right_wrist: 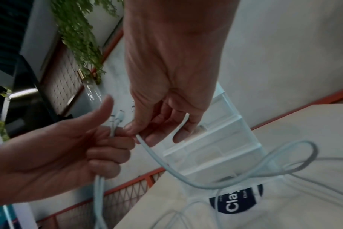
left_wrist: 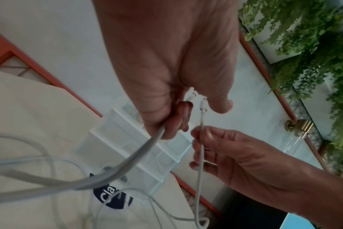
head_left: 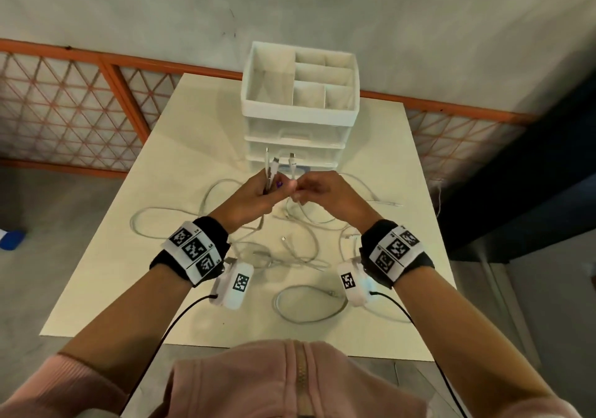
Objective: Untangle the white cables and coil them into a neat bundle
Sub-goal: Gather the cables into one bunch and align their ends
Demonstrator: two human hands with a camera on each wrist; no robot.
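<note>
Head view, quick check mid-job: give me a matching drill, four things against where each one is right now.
Things:
1. left hand
2. right hand
3. drawer organizer
4. loose cable loop

States:
A. flat on the table, near edge
B. standing at the table's far end
C. grips several cable ends
D. pinches one cable end

Pairs: 1-C, 2-D, 3-B, 4-A

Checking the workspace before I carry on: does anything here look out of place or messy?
Only the job itself: the white cables sprawl in crossing loops over the table. The left hand grips several plug ends, the right hand pinches one more. The drawer organizer stands upright; nothing looks spilled or damaged.
</note>
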